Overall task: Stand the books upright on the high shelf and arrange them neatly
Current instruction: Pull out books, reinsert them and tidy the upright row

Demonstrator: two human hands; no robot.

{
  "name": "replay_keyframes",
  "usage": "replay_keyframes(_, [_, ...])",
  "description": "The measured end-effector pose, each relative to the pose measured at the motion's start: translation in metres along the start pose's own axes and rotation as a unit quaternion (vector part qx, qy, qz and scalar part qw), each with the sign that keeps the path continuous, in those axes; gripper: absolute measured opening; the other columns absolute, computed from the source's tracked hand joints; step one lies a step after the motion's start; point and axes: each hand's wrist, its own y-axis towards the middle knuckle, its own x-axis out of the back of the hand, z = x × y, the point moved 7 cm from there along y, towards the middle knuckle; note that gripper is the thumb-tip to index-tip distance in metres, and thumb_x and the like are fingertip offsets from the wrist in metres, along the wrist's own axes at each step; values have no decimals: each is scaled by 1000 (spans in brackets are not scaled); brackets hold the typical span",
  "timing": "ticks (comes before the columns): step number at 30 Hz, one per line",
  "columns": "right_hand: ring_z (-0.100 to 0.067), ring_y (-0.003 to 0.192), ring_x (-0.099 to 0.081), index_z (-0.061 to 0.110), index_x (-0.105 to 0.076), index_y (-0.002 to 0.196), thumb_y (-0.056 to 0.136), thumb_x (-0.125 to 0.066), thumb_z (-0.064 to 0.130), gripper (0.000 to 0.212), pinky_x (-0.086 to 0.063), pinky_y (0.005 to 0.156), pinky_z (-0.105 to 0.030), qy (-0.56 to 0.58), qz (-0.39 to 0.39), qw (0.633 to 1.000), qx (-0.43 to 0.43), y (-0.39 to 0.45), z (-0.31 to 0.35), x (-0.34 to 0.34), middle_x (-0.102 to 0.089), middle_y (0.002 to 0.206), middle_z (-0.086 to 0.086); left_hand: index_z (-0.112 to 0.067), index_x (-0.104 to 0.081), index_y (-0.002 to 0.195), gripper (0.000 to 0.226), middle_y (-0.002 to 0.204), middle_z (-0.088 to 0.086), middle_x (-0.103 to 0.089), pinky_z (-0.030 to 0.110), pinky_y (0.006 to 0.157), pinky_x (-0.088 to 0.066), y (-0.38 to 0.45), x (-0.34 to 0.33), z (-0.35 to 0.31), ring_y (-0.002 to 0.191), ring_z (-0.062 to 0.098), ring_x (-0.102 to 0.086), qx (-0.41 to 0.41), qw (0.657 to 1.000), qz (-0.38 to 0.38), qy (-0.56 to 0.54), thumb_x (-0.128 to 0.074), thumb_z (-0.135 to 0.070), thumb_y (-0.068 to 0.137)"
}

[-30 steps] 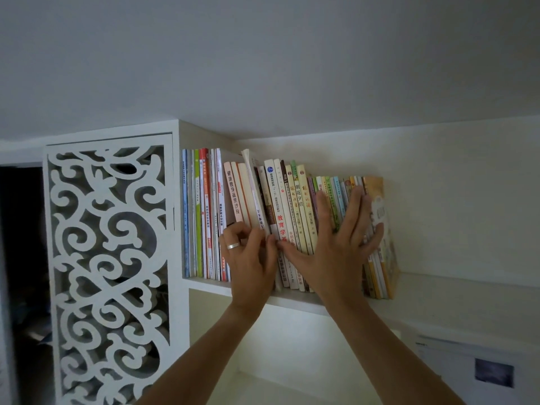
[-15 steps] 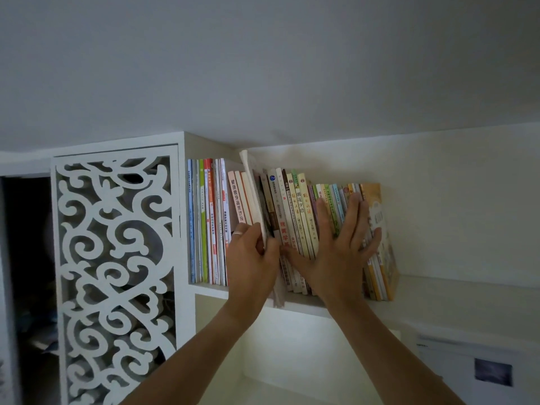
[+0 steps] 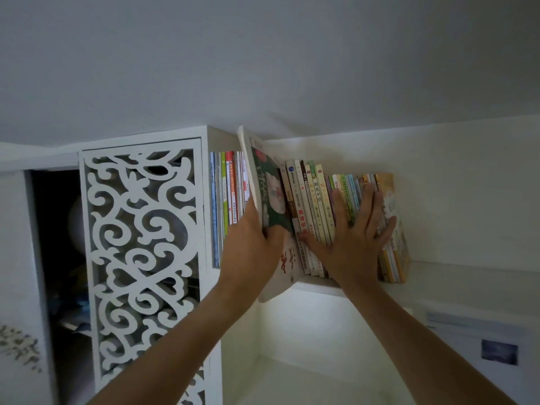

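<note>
Pinching a large green-covered book (image 3: 270,200) by its lower edge, your left hand (image 3: 251,247) has it tilted and drawn partly out past the shelf lip (image 3: 315,286). Right of that grip, your right hand (image 3: 350,244) lies flat, fingers spread, bracing the leaning row of books (image 3: 315,211). Left of it, thin books (image 3: 229,200) stand upright against the cabinet side. Judged: mostly shelved; this book needs seating, the right run squaring. Bare shelf runs on rightward; fretwork panel (image 3: 140,244) at far left, ceiling (image 3: 263,68) close above.
</note>
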Motion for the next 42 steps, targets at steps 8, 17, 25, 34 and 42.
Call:
replay_keyframes(8, [-44, 157, -6, 13, -23, 163, 94, -50, 73, 96, -14, 119, -70, -25, -18, 1000, 6, -18, 19, 1, -7, 170, -25, -22, -56, 110, 14, 79, -4, -74, 18, 46, -53, 9, 61, -18, 58, 3, -71, 107, 980, 110, -128, -54, -11, 101])
replay_keyframes(17, [-36, 156, -24, 19, -30, 156, 102, -42, 63, 70, -21, 125, -58, 225, -30, 950, 214, -44, 77, 41, -31, 165, -19, -8, -56, 112, 18, 67, 9, -75, 26, 50, -56, -2, 72, -12, 59, 19, -72, 261, 906, 261, -208, -51, -7, 95])
replay_keyframes(25, [29, 122, -41, 44, -43, 135, 90, -74, 1, 69, -57, 87, -15, 407, -36, 904, 122, -50, 100, 75, -50, 132, 36, 1, -62, 128, 64, 116, 24, -72, 41, 79, -61, 6, 50, 8, 101, 38, -73, 300, 854, 216, -366, -25, -47, 107])
replay_keyframes(34, [-33, 79, -69, 3, -59, 97, 100, -55, 31, 28, -58, 68, -42, 405, 164, 895, -91, -28, 109, 63, -65, 85, -9, -33, 29, 157, 136, 161, -23, 29, 21, 116, -26, -29, -20, 59, 151, 3, 15, -85, 930, 347, 88, -85, -32, 82])
replay_keyframes(42, [1, 49, -56, 3, -63, 121, 101, -55, 48, 50, -43, 41, -11, 381, 64, 922, 31, -14, 138, 87, -74, 98, -10, -13, -50, 145, 51, 131, 7, -66, 46, 93, -60, -41, -12, 39, 116, 21, -67, -88, 996, 2, 8, -63, -33, 100])
